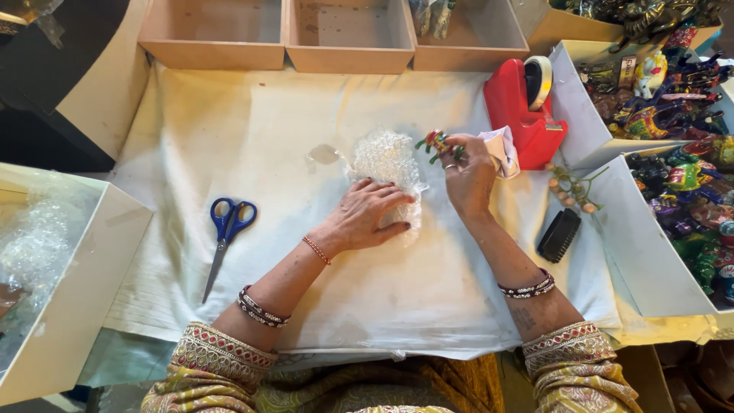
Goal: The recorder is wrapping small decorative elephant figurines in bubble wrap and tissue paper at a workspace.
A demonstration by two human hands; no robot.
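One bubble wrap sheet (386,164) under left hand (371,216), one figurine (437,143) in right hand (468,177)

A sheet of clear bubble wrap (388,172) lies mid-worktop on the white cloth. Three shallow brown cardboard trays (216,32) line the far edge; white open boxes (656,256) of colourful figurines stand right, another white box (73,294) holding bubble wrap stands left

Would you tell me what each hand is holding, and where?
The right hand pinches a small colourful figurine at its end; the left hand presses flat on bubble wrap.
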